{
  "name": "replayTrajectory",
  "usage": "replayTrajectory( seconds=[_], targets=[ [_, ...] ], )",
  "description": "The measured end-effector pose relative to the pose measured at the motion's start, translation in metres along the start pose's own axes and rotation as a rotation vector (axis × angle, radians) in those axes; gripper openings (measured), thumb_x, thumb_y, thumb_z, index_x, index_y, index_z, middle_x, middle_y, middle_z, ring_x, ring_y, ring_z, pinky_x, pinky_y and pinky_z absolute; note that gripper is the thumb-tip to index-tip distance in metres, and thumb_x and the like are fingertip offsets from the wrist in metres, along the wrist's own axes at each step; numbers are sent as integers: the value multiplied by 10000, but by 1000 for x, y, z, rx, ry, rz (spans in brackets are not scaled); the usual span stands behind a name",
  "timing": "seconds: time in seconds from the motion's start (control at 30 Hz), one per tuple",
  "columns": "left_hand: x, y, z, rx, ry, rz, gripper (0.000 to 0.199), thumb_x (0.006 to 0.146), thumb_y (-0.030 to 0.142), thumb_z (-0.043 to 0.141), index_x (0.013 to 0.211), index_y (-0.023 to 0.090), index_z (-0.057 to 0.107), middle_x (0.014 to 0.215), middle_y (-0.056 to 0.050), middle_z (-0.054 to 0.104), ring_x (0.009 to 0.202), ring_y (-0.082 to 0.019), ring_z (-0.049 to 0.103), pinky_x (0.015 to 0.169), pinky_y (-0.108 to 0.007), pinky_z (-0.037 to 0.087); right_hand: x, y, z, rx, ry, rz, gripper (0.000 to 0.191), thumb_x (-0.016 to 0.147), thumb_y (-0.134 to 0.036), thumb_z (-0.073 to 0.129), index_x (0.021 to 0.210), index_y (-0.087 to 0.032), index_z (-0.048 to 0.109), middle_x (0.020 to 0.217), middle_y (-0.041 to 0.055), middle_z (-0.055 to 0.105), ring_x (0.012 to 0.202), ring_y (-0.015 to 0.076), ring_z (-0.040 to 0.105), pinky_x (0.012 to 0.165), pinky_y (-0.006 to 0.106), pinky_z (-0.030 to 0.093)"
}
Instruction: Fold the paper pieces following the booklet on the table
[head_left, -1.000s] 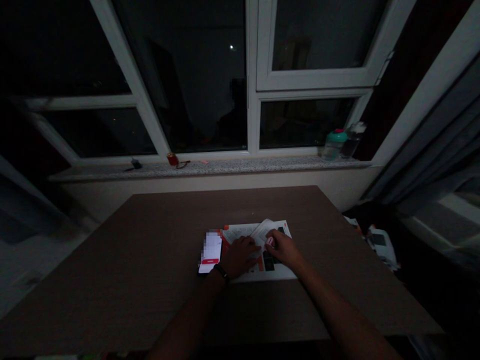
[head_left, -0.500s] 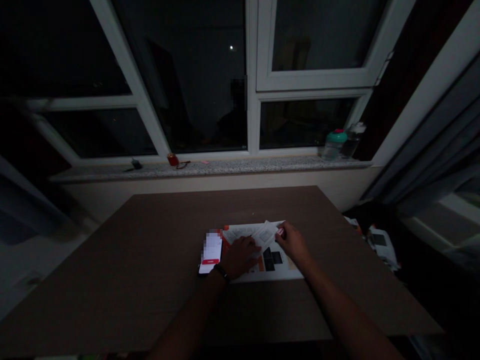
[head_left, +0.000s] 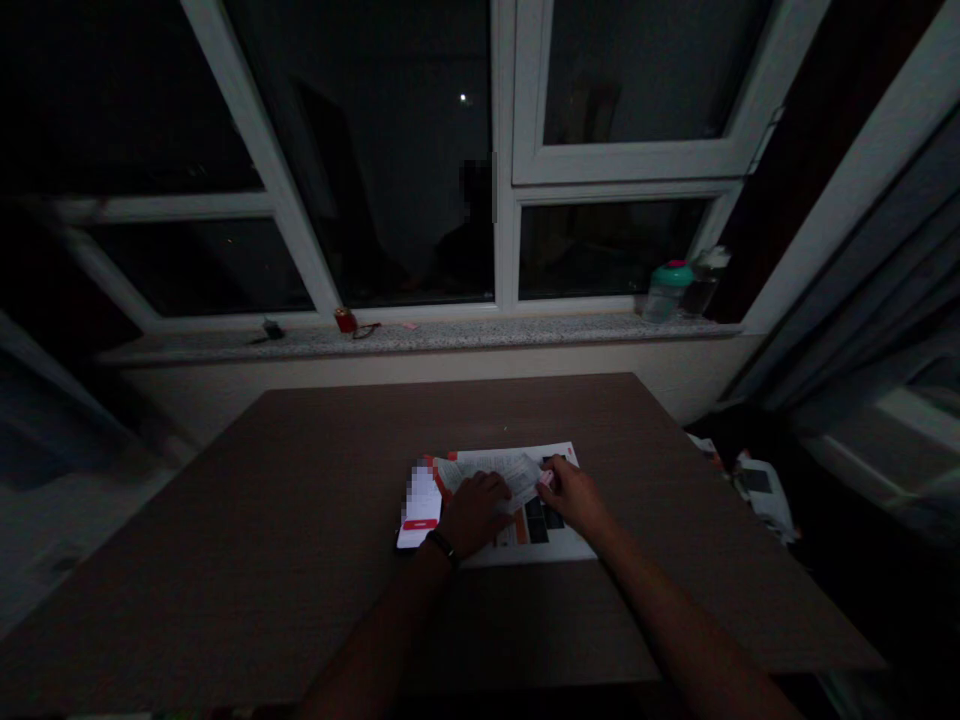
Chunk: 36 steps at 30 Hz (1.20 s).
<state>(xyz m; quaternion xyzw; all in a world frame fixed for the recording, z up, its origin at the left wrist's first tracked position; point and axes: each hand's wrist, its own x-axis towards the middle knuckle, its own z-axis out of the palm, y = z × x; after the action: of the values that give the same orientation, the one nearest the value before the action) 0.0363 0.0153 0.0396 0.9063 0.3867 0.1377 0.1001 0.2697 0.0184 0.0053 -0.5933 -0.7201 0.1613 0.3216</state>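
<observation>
Printed sheets lie on the brown table (head_left: 300, 470), with a white page bearing orange and dark pictures (head_left: 566, 545) at the bottom. My left hand (head_left: 474, 512) rests flat on a loose pale paper sheet (head_left: 523, 472), fingers stretched out and pointing to the right. At that sheet's right end, my right hand (head_left: 574, 497) pinches a small pink-and-white object (head_left: 546, 480), too small and dim to name. The paper bends up beside it. Left of my left hand is a phone (head_left: 420, 510) with a lit screen, a red bar low on it.
Behind the table runs a speckled windowsill (head_left: 465, 333). On it stand a small red container (head_left: 345, 320), a bottle with a teal lid (head_left: 667, 290) and a clear bottle (head_left: 705, 280). White packages (head_left: 765, 490) lie beyond the table's right edge.
My right hand has moved a little left and toward me with the small object. The loose sheet has shifted left and now buckles. My left hand stays nearly in place.
</observation>
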Motion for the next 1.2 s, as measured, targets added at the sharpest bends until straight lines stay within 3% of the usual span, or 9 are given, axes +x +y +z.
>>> replayTrajectory(
  seconds=[0.13, 0.5, 0.7, 0.8, 0.9, 1.03, 1.1, 1.2],
  targets=[
    [0, 1, -1, 8, -11, 13, 339, 888, 314, 624, 1215, 272, 548, 1178, -25, 551, 1079, -234, 477, 917, -371, 393, 1, 2, -2, -17, 56, 41, 185, 800, -264, 573, 976, -216, 545, 844, 18, 639, 715, 160, 600, 624, 230, 386],
    [-1, -4, 1, 13, -24, 22, 333, 891, 284, 606, 1222, 283, 561, 1198, -16, 541, 1091, -227, 471, 926, -375, 397, 5, 20, -14, -122, 169, 140, 200, 793, -261, 587, 985, -213, 558, 857, 45, 655, 735, 182, 603, 617, 243, 366],
    [-2, -6, -1, -6, -18, 19, 362, 845, 130, 555, 1185, 252, 577, 1209, -37, 550, 1137, -237, 465, 932, -385, 391, 3, 17, -17, 55, 212, 15, 206, 801, -192, 505, 1000, -204, 556, 841, 24, 607, 716, 169, 567, 646, 255, 397],
    [-3, -5, -3, -10, -12, 19, 377, 813, 93, 556, 1158, 242, 582, 1200, -36, 554, 1131, -231, 473, 932, -379, 393, 2, 7, -17, 138, 134, -144, 141, 803, -125, 451, 841, -206, 560, 813, 16, 547, 753, 168, 543, 698, 269, 410],
    [-2, -4, -3, -11, 14, 5, 301, 827, 165, 610, 1119, 233, 584, 1162, -32, 563, 1091, -230, 488, 905, -375, 405, -2, -1, -16, 185, -49, -271, 178, 801, -76, 443, 747, -200, 558, 840, 20, 512, 800, 161, 539, 730, 267, 419],
    [-1, -7, -1, 1, 27, -11, 261, 854, 276, 655, 1103, 232, 591, 1124, -36, 564, 1062, -232, 493, 876, -370, 414, -6, -8, -17, 131, -233, -345, 226, 750, -81, 585, 932, -213, 599, 960, 22, 521, 854, 165, 542, 750, 267, 430],
    [-1, -8, 1, 6, 30, -10, 246, 875, 271, 638, 1116, 240, 594, 1119, -38, 562, 1062, -230, 492, 879, -367, 411, -6, -10, -17, 76, -234, -360, 307, 721, -95, 655, 997, -219, 600, 997, 31, 534, 926, 193, 531, 798, 294, 429],
    [-1, -9, 1, 4, 28, -12, 217, 907, 233, 590, 1123, 248, 602, 1116, -38, 561, 1062, -226, 492, 880, -365, 409, -4, -9, -17, -13, -218, -361, 262, 758, -165, 699, 1000, -221, 616, 992, 42, 563, 964, 222, 512, 826, 330, 422]
  ],
)
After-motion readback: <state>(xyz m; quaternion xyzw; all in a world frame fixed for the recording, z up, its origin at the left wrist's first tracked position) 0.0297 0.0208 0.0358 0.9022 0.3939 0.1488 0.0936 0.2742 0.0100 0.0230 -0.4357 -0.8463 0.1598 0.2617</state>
